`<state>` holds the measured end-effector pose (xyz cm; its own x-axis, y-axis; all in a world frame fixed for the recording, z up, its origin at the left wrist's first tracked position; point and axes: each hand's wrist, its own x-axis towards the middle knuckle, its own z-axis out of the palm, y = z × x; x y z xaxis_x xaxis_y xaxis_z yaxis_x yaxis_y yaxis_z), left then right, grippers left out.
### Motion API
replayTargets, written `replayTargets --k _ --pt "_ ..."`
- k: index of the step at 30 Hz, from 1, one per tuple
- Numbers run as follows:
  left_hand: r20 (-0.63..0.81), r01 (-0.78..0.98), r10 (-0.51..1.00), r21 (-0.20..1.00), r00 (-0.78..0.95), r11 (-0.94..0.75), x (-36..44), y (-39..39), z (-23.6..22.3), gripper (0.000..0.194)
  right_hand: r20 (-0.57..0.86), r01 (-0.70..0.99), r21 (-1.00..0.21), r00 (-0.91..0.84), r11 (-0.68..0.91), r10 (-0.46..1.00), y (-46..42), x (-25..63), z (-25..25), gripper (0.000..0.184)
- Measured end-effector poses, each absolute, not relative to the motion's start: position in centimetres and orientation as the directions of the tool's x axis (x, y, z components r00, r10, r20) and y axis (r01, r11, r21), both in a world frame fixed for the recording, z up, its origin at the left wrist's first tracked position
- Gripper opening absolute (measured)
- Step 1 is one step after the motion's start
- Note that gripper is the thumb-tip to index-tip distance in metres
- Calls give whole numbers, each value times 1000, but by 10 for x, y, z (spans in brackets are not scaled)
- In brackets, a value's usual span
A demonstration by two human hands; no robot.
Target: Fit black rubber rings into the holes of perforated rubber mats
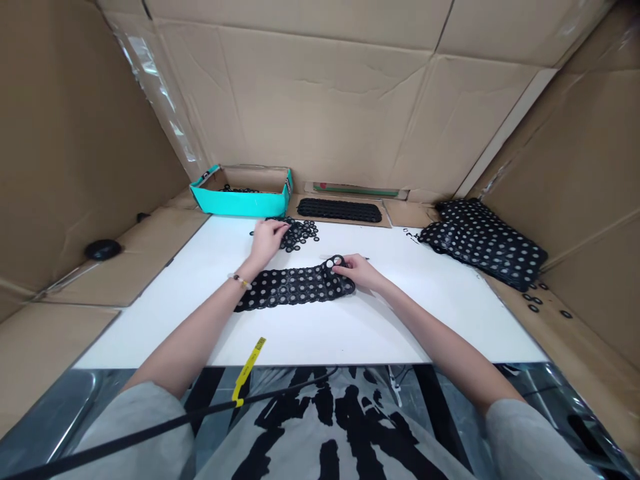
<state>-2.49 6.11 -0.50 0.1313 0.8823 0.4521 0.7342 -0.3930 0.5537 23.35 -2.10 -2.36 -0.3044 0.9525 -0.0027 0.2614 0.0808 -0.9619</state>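
Observation:
My left hand (267, 241) is at the near left edge of a loose pile of small black rings (299, 233), fingertips pinched together; whether a ring sits between them I cannot make out. A black strip of joined rings (290, 287) lies flat on the white board, its left end partly behind my left wrist. At the strip's right end, my right hand (361, 272) pinches a lifted edge, where a couple of rings (334, 263) stand up from the rest.
A turquoise-sided cardboard box (240, 203) with black rings inside stands at the back left. Behind the pile lies a black ring strip (340, 210). A larger folded ring piece (487, 240) rests at right, near loose rings (533, 300). Cardboard walls (320, 100) enclose the white board (400, 333).

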Motion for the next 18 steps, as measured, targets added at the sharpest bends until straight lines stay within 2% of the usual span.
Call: replayTargets --k 4,6,8,12,15,18 --pt "494 893 869 381 21 -238 -43 67 -6 35 -7 264 -962 -263 65 965 -22 231 -22 33" --pt "521 896 852 353 51 -270 -38 62 -3 38 -12 275 -960 -235 54 972 -22 229 -22 34" --pt "483 838 851 364 204 -407 -27 55 2 36 -26 267 -963 -215 33 976 -22 227 -22 33" --pt "267 588 747 482 608 -650 -1 37 10 29 -34 195 -981 -242 14 970 -20 226 -23 31" --pt "244 514 676 489 696 -705 16 24 6 32 -26 133 -991 -264 9 964 -20 228 -22 33" --pt "290 528 671 440 682 -726 25 14 1 34 -16 117 -993 -271 16 962 -22 228 -20 34"
